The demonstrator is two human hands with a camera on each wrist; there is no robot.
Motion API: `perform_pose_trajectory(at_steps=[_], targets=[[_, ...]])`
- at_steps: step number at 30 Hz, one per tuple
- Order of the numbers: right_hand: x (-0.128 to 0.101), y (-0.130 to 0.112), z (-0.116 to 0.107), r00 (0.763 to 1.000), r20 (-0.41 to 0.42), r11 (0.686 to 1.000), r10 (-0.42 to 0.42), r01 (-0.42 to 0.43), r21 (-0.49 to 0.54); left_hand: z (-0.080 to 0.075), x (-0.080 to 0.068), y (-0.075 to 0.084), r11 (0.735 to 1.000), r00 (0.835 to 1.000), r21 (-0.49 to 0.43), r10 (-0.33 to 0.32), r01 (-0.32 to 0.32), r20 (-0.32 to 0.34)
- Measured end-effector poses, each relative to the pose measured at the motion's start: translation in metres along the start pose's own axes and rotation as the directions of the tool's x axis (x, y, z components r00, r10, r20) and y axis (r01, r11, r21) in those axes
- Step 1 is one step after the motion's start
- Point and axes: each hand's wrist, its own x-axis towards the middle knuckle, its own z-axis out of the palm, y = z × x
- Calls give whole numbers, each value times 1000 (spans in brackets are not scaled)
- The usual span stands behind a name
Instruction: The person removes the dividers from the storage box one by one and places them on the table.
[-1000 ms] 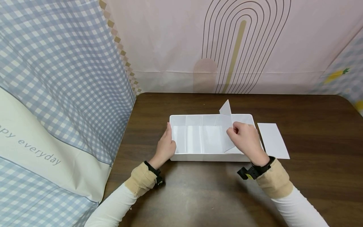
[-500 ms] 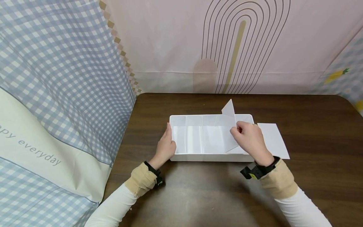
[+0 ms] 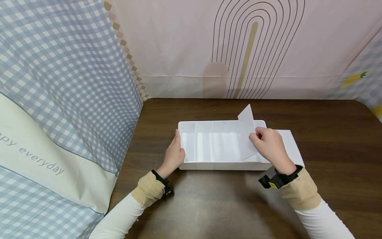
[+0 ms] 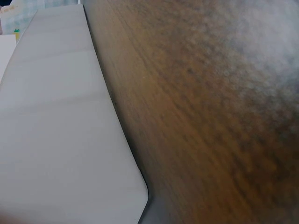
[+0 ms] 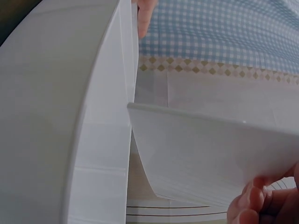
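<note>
Dark wood-grain surface (image 3: 209, 205) boxed in by hanging cloths; blue-and-white check cloth (image 3: 59, 83) with a cream band at far left, pale pink backdrop (image 3: 185, 43) with an arch line print behind; left hand (image 3: 174, 154) lies with fingers straight, flat against the left end wall of the white organiser box (image 3: 221, 165), pressing on it, probably bracing the box so it does not slide, nothing curled round anything; box sits mid-surface, long side toward the person, faint vertical ridges on its far inner wall that look like slots for dividers; right of centre a white divider sheet (image 3: 247, 132) stands tilted inside the box near its right end, top corner poking above the far rim, lower edge down near the front wall; right hand (image 3: 270, 146) pinches that sheet at its right edge between thumb and fingers, seemingly angling it against the slots; a second flat white sheet (image 3: 293, 146) lies on the surface just beside the box's right end, partly hidden behind the right hand; head view gives the whole layout and both hands; left wrist view shows only the box's outer wall (image 4: 60, 140) and blurred wood, no fingers; right wrist view shows what the head view cannot, the sheet (image 5: 210, 158) bowed in a curve with fingertips (image 5: 254, 205) gripping its corner, and the left hand's fingertip (image 5: 144, 18) at the far box end.
</note>
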Motion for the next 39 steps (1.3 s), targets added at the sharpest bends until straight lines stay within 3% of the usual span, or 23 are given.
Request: perform_pose_trajectory(at_steps=[29,39], targets=[[-2,17,-19,995,18,995,102,-102,-12,-1,1,1,999,1000,26,20,-20,-17],[-4,23,-25,992,40,993,119,-119,-6,-1,0,1,999,1000,37,-3,3,-2]])
